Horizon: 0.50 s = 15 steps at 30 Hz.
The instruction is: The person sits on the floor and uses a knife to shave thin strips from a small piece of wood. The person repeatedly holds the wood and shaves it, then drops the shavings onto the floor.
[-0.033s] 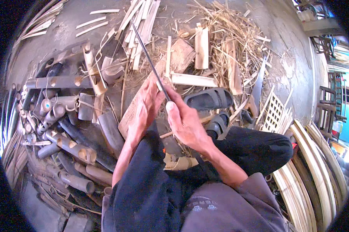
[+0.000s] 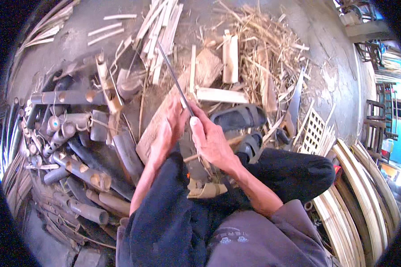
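Note:
My right hand [image 2: 211, 140] is closed around a long, narrow knife [image 2: 171, 69], its thumb lying along the dark blade. The blade slants up and to the left, away from me. Close beside it, my left hand [image 2: 168, 129] is closed, its fingers partly blurred. A small pale bamboo piece [image 2: 183, 103] shows between its fingers and the blade; most of it is hidden. Both hands are above a long wooden plank [image 2: 154, 129] that lies slanted on the ground.
Bamboo tubes [image 2: 87, 171] are heaped at left. Pale strips [image 2: 165, 26] and a shavings pile [image 2: 254, 49] lie ahead. A handsaw [image 2: 294, 104], a sandal [image 2: 238, 116] and a woven lattice [image 2: 314, 130] are to the right, near long bent strips [image 2: 365, 191].
The knife tip has moved slightly nearer and to the right. My right hand has shifted a little to the left; both hands keep their grip.

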### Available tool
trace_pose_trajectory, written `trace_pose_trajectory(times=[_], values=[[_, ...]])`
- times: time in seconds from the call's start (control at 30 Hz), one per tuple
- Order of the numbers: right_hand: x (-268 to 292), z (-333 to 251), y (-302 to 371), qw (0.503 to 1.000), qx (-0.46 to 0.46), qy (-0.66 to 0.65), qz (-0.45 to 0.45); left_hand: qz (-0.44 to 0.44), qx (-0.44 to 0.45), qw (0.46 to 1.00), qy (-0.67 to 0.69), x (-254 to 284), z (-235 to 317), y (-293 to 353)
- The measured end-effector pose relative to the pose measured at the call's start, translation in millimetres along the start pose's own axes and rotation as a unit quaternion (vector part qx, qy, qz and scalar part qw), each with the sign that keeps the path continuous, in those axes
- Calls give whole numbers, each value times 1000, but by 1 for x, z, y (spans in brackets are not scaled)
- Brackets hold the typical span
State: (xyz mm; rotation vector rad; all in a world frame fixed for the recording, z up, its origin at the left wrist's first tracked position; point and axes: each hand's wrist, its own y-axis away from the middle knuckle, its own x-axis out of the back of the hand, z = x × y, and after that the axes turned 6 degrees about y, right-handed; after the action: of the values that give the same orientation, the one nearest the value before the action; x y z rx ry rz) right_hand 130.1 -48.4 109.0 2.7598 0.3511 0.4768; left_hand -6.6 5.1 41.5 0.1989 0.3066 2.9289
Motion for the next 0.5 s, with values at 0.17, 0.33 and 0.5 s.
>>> trace_pose_trajectory(times=[0.17, 0.33, 0.5], values=[[15, -5, 10, 1000, -18, -2, -9, 78, -180, 974, -109, -7, 16, 24], [2, 12, -3, 999, -20, 13, -45, 48, -74, 956, -280, 33, -43, 53], [36, -57, 15, 997, 9, -24, -73, 101, 21, 966, -236, 54, -24, 69]])
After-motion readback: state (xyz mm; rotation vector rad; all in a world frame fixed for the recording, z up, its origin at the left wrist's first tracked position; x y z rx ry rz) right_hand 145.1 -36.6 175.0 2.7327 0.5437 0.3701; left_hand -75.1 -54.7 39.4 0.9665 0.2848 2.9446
